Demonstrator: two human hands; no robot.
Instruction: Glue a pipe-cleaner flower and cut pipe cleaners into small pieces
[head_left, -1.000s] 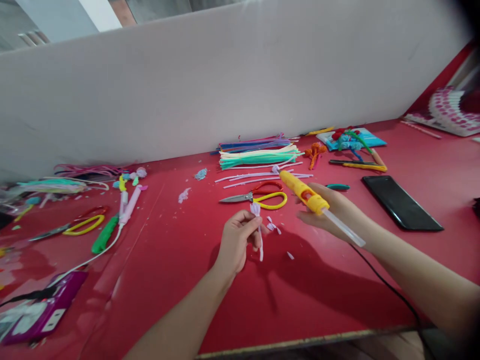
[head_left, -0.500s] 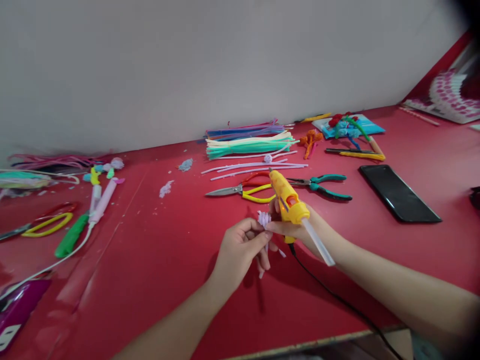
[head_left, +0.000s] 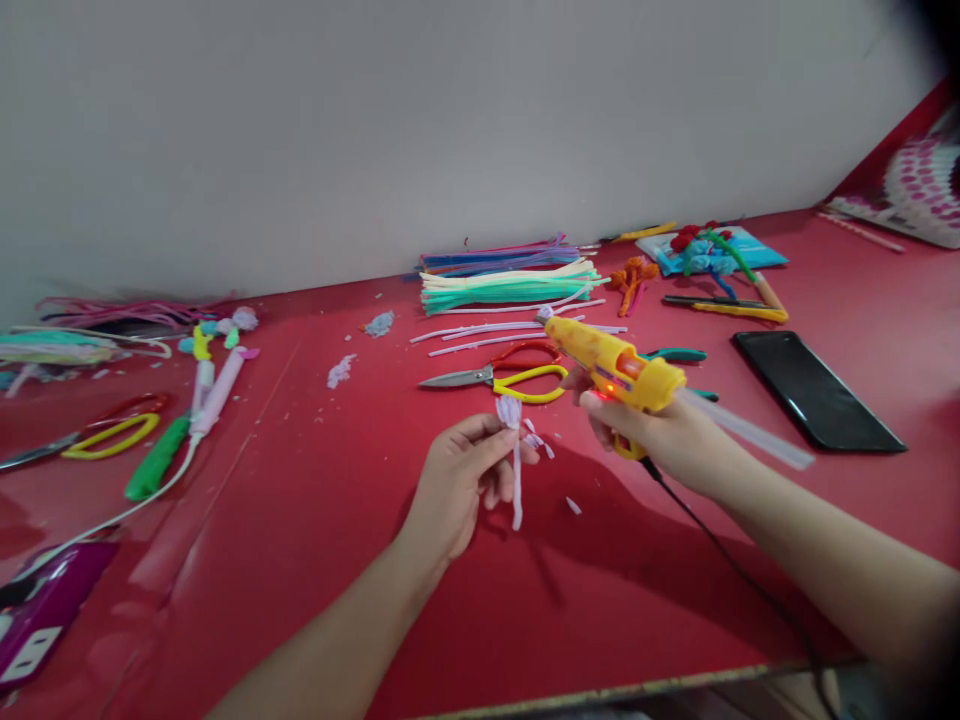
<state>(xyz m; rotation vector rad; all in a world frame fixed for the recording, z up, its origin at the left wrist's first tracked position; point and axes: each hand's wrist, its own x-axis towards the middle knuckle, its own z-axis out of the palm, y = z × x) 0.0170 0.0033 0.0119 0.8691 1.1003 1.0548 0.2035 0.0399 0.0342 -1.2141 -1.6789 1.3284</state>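
Two hands busy: my left hand (head_left: 457, 478) pinches a fuzzy lilac flower (head_left: 511, 412) by its stem, just on my side of the scissors (head_left: 517, 378); my right hand (head_left: 664, 438) grips the glue gun (head_left: 616, 365), right of them. The flower looks light, soft and bendable, so I'd hold the stem. Earlier the gun nearly touched it; now they're apart.

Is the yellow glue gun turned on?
On, it seems: a small red light glows on the side of the glue gun in the right hand, and its black cord trails from the handle.
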